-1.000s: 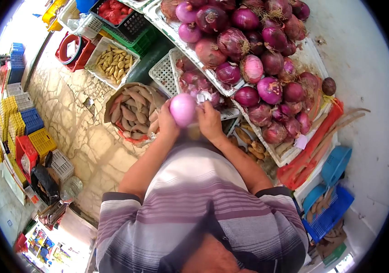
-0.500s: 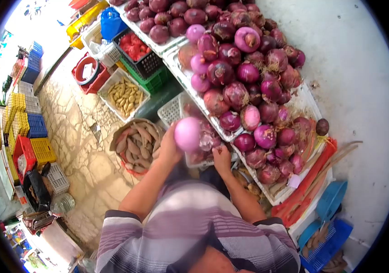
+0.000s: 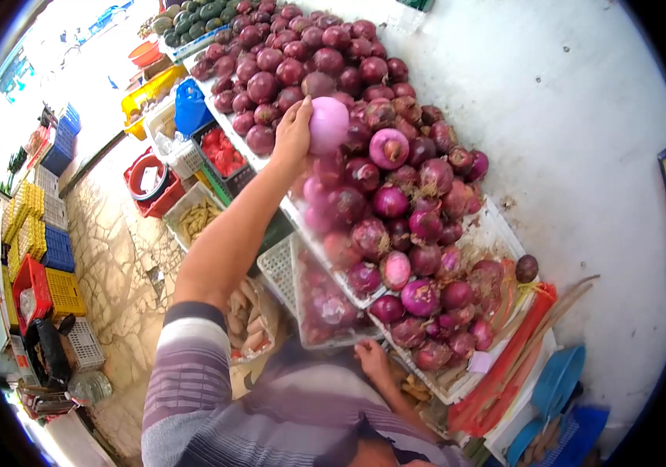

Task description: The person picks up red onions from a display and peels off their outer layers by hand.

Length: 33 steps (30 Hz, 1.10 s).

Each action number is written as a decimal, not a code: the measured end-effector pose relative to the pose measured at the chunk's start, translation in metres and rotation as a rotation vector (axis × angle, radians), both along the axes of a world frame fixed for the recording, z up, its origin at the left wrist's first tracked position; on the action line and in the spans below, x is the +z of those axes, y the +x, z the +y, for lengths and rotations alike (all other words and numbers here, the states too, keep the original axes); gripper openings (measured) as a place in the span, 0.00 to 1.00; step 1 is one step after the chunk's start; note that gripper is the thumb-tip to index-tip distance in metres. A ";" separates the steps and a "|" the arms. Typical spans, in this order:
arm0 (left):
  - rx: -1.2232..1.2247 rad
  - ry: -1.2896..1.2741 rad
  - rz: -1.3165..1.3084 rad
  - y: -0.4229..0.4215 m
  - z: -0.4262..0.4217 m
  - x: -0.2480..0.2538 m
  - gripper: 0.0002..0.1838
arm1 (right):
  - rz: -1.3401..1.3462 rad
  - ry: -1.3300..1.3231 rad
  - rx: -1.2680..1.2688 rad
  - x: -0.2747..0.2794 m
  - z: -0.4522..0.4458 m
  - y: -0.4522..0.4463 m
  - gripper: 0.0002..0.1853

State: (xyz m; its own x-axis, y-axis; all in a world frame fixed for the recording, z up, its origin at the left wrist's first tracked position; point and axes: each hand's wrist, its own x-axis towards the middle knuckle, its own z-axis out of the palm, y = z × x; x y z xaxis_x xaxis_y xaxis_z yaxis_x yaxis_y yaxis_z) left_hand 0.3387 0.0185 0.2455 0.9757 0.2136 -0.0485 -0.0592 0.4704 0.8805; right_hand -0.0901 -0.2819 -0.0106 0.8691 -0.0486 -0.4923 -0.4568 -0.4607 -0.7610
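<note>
My left hand (image 3: 294, 138) is closed on a smooth, pale pink-purple onion (image 3: 329, 126), held above the sloping pile of red onions (image 3: 391, 201). It is at the left side of the pile, arm stretched forward. Close to my body, my right hand (image 3: 373, 361) has its fingers curled beside the near corner of a pale plastic crate (image 3: 277, 268). Whether those fingers grip anything is hard to see. Inside the crate lie more red onions and what looks like loose skins (image 3: 334, 310), partly blurred.
Sweet potatoes fill a sack (image 3: 251, 319) by my left side. Beyond it stand a crate of yellowish roots (image 3: 197, 220) and a black crate of red bags (image 3: 224, 152). Red netting (image 3: 504, 389) and blue baskets (image 3: 562, 373) lie at the right. Dark green squashes (image 3: 196, 19) sit at the back.
My left hand has carried the pale onion forward and up, from over the crate to above the pile. The right hand stays low by the crate. The view has shifted.
</note>
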 end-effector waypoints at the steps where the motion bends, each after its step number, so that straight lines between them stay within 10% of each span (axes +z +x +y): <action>1: -0.022 -0.007 0.054 0.015 -0.005 0.010 0.29 | 0.018 0.020 -0.011 0.009 -0.003 -0.001 0.16; 9: -0.126 0.426 0.046 0.139 -0.006 -0.065 0.29 | -0.026 0.046 -0.123 -0.020 -0.038 -0.024 0.17; 19: -0.119 0.908 -0.176 0.115 0.037 -0.081 0.20 | 0.188 0.104 0.316 0.112 -0.047 0.017 0.27; 25: -0.107 1.042 -0.301 0.061 0.080 -0.093 0.23 | -0.113 0.957 -0.122 0.200 -0.129 0.046 0.28; 26: -0.210 0.508 0.106 0.037 0.073 -0.082 0.25 | -0.131 0.880 -0.247 0.213 -0.155 0.049 0.28; 29: -0.196 0.546 0.138 -0.005 0.084 -0.099 0.27 | -0.373 0.635 -0.684 0.224 -0.236 0.080 0.17; 33: -0.139 0.419 0.265 -0.072 0.086 -0.113 0.27 | -0.550 -0.393 -0.683 0.177 -0.375 0.139 0.23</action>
State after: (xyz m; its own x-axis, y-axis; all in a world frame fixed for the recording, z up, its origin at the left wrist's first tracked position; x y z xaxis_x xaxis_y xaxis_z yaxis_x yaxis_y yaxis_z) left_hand 0.2665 0.1044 0.1323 0.9620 0.1370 -0.2362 0.2298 0.0611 0.9713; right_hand 0.0486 -0.6568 0.1664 0.6965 -0.7047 0.1350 -0.3468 -0.4953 -0.7965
